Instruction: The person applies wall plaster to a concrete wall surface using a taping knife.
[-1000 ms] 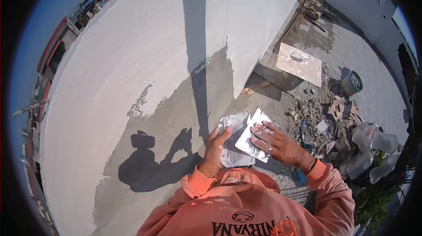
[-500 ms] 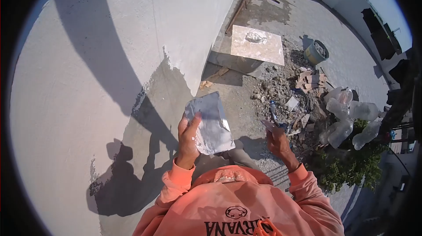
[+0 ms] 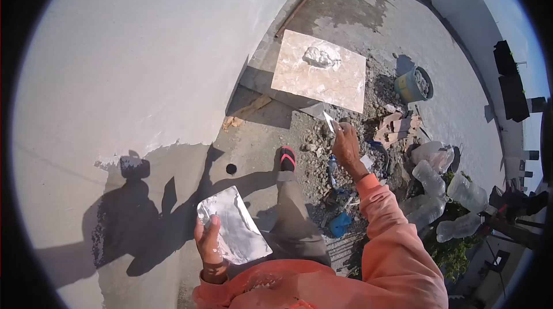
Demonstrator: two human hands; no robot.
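My left hand (image 3: 209, 245) grips a flat metal plate (image 3: 235, 229) smeared with white putty, held low near my chest. My right hand (image 3: 346, 143) is stretched out forward and holds a small putty blade (image 3: 329, 120) whose tip points toward a square board (image 3: 320, 78) on the ground. A lump of white putty (image 3: 321, 56) lies on that board. The white wall (image 3: 138, 61) fills the left side, with a grey bare patch (image 3: 173, 194) at its base where my shadow falls.
Rubble and broken bricks (image 3: 397, 127) lie right of the board. A bucket (image 3: 413, 84) stands beyond them. Several clear plastic bottles (image 3: 443, 188) sit at the right by green plants. My foot in a red sandal (image 3: 287, 158) stands on the concrete.
I have turned from the wall toward the ground. My right hand has reached forward with the blade toward the board. My left hand has lowered the plate.
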